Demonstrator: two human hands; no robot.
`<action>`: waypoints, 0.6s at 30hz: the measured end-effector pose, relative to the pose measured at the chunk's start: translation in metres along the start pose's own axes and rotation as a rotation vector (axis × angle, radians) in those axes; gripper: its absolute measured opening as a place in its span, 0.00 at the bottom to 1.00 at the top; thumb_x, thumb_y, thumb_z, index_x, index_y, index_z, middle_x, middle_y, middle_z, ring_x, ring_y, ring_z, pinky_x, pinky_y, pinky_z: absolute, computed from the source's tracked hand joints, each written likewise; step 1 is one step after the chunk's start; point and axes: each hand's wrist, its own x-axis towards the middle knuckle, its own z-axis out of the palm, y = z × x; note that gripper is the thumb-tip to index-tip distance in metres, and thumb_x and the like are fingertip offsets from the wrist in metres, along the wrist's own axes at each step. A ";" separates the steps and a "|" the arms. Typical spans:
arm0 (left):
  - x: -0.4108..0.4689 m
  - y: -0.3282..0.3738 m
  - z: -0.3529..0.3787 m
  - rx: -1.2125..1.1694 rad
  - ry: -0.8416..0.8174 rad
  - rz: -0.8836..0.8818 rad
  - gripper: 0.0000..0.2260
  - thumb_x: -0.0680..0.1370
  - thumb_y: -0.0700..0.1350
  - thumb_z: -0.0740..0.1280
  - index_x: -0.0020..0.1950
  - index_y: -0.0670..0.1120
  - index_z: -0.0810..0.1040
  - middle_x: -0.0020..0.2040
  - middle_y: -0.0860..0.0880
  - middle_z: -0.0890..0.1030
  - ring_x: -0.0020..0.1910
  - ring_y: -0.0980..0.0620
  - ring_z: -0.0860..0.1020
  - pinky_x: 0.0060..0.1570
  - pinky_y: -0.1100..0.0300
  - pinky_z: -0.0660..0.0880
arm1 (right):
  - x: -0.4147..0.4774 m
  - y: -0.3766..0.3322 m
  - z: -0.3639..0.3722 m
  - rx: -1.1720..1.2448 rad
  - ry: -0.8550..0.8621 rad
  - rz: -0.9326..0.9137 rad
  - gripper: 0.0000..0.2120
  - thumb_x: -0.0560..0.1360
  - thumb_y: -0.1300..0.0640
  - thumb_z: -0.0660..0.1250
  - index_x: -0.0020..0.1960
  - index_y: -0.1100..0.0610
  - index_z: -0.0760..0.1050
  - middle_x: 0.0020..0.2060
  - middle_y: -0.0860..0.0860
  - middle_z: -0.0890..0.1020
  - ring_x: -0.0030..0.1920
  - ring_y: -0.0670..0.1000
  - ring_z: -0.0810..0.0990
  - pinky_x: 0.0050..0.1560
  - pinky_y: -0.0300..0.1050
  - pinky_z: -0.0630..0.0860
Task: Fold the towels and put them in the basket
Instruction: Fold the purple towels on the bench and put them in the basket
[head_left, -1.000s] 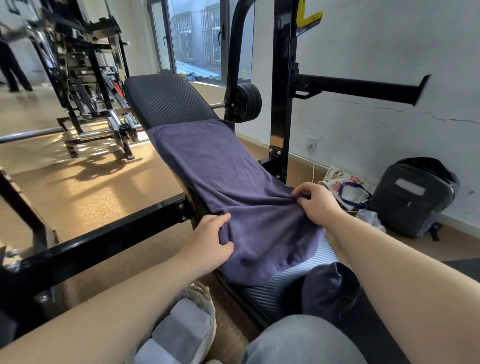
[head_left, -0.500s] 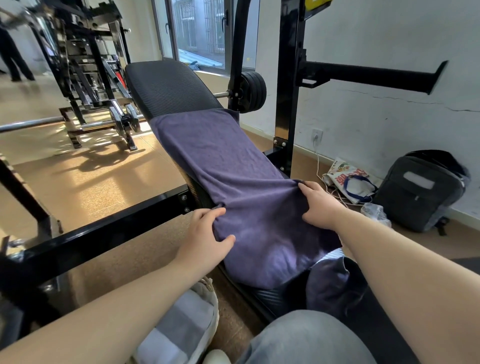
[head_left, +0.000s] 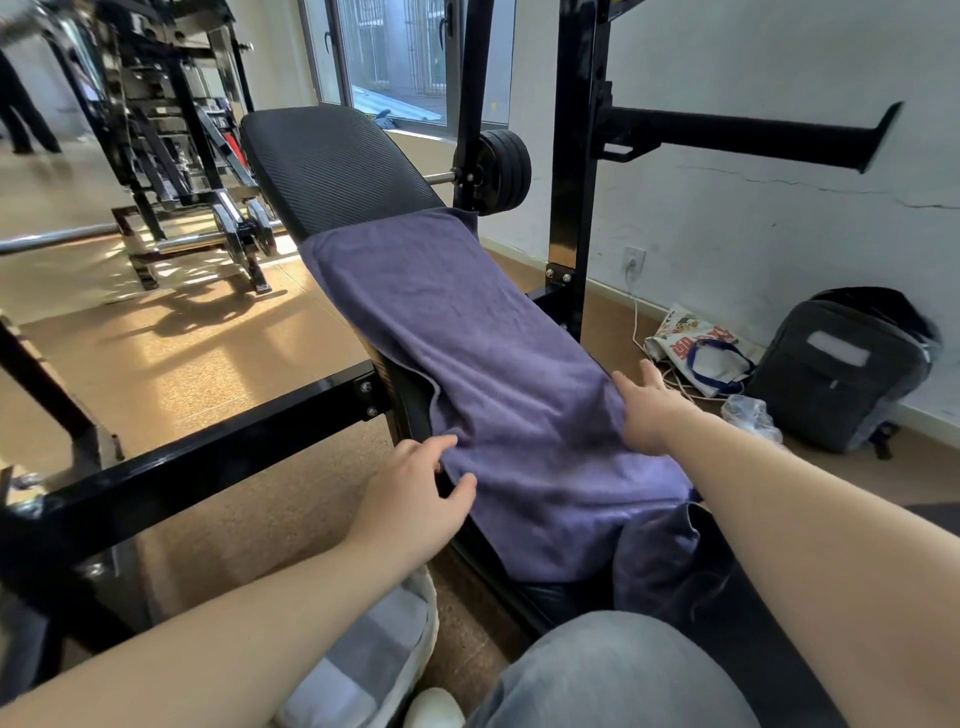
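Gym flooring is surrounding an inclined bench (head_left: 332, 166), serving as the folding surface. Head view: purple towel (head_left: 483, 374) is lying along it; left hand (head_left: 415, 499), fingers spread, is pressing the seven o'clock edge, right hand (head_left: 649, 410) flattening the four o'clock edge. Basket (head_left: 384, 649) is waiting below.

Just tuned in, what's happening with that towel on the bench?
A person sits at a weight bench with a purple towel spread along its pad. The left hand is at the towel's left edge, the right hand at its right edge, fingers loose, flattening rather than gripping. No fold is made yet. A basket on the floor holds folded grey towels.
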 end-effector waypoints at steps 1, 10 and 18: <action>0.005 -0.001 -0.003 -0.007 0.021 -0.010 0.29 0.71 0.66 0.59 0.69 0.58 0.75 0.50 0.58 0.73 0.48 0.55 0.75 0.48 0.58 0.71 | -0.001 -0.003 0.000 0.034 0.026 0.020 0.39 0.77 0.62 0.62 0.83 0.50 0.47 0.81 0.57 0.39 0.74 0.67 0.66 0.68 0.58 0.72; 0.047 -0.006 -0.031 -0.042 0.126 -0.100 0.15 0.78 0.55 0.66 0.64 0.55 0.76 0.52 0.54 0.72 0.45 0.55 0.73 0.48 0.58 0.67 | 0.005 -0.041 -0.019 0.193 0.173 -0.129 0.38 0.75 0.61 0.63 0.81 0.48 0.54 0.81 0.57 0.48 0.75 0.67 0.62 0.71 0.58 0.69; 0.087 -0.004 -0.052 -0.090 0.193 -0.120 0.14 0.79 0.54 0.65 0.64 0.55 0.75 0.56 0.52 0.73 0.50 0.52 0.75 0.50 0.58 0.69 | 0.032 -0.084 -0.036 0.293 0.208 -0.250 0.36 0.76 0.58 0.64 0.81 0.47 0.55 0.81 0.55 0.51 0.76 0.65 0.63 0.71 0.55 0.69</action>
